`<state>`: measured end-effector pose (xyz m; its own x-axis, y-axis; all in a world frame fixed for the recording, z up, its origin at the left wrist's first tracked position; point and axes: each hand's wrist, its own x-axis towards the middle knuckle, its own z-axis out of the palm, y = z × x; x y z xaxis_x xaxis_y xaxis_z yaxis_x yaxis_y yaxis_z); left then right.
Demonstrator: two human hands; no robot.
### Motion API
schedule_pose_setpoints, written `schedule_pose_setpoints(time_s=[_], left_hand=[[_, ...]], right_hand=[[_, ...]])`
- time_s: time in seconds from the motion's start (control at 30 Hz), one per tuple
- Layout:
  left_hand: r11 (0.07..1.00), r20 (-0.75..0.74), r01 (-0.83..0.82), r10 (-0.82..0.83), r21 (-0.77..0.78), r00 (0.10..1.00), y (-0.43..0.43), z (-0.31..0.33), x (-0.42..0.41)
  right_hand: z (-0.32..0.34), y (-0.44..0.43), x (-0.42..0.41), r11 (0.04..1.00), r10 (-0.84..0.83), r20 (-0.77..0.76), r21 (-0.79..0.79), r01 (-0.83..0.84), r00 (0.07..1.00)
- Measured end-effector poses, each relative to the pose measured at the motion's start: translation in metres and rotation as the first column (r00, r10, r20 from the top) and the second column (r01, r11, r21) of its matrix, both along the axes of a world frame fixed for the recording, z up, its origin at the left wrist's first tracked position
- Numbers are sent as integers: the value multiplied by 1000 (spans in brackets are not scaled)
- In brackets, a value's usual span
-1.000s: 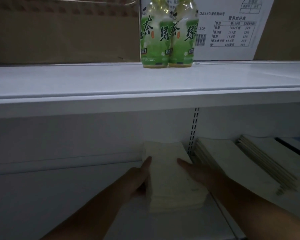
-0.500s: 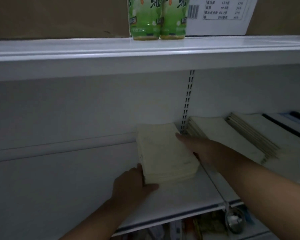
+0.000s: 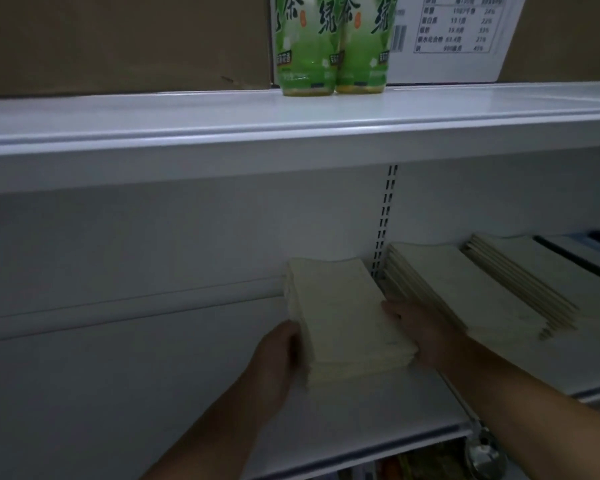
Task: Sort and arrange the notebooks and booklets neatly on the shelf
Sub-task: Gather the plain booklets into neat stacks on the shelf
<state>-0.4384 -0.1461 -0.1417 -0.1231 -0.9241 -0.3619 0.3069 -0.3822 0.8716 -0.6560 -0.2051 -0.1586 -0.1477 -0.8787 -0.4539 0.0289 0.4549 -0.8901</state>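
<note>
As each hand presses a side, left hand (image 3: 278,355) and right hand (image 3: 416,327) clasp the booklet stack (image 3: 343,323) to square it on the shelf (image 3: 378,420).

— What can you read up there?
— The two green bottles (image 3: 333,46) on the upper shelf (image 3: 187,123) carry large Chinese characters, 绿 and 茶, on their labels.
— And behind them?
— A white carton (image 3: 465,36) bears a printed table with Chinese row headings, too blurred to make out, and percentages: 24%, 22%, 33%, 21%, 45%. A barcode (image 3: 399,38) stands beside it.
</note>
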Motion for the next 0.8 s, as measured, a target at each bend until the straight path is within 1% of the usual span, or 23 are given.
schedule_pose_setpoints(time_s=[0.03, 0.17, 0.2, 0.27, 0.37, 0.43, 0.53, 0.67, 0.73, 0.8], left_hand=[[1000, -35, -6, 7, 23, 999, -4, 1, -5], [994, -41, -34, 38, 101, 998, -10, -1, -20], [994, -19, -49, 51, 94, 999, -11, -2, -22], [995, 71, -89, 85, 53, 994, -12, -6, -23], [992, 183, -123, 119, 7, 976, -15, -12, -26], [988, 216, -147, 154, -47, 964, -12, -12, -26], [984, 275, -141, 165, -105, 947, -11, -15, -25], [986, 332, -122, 154, -115, 931, -18, -24, -22], [985, 311, -126, 158, -120, 937, -21, -28, -23], [985, 279, -135, 162, -111, 947, -21, -28, -23]], right_hand=[[-1, 0, 1, 1000, -3, 11, 6, 2, 1000], [-3, -3, 0, 999, 22, 59, 25, -23, 998], [-1, -2, 2, 999, 45, 65, 22, -46, 997], [-1, -3, 3, 997, 77, 78, 1, -77, 994], [0, -3, 4, 995, 97, 29, -15, -97, 995], [1, -2, 3, 994, 109, 12, -14, -109, 994], [4, 3, 6, 992, 121, -17, -21, -121, 993], [12, 5, 9, 992, 113, -43, -49, -115, 993], [20, 5, 9, 991, 129, -81, -37, -132, 988], [25, 6, 10, 987, 155, -156, -14, -159, 976]])
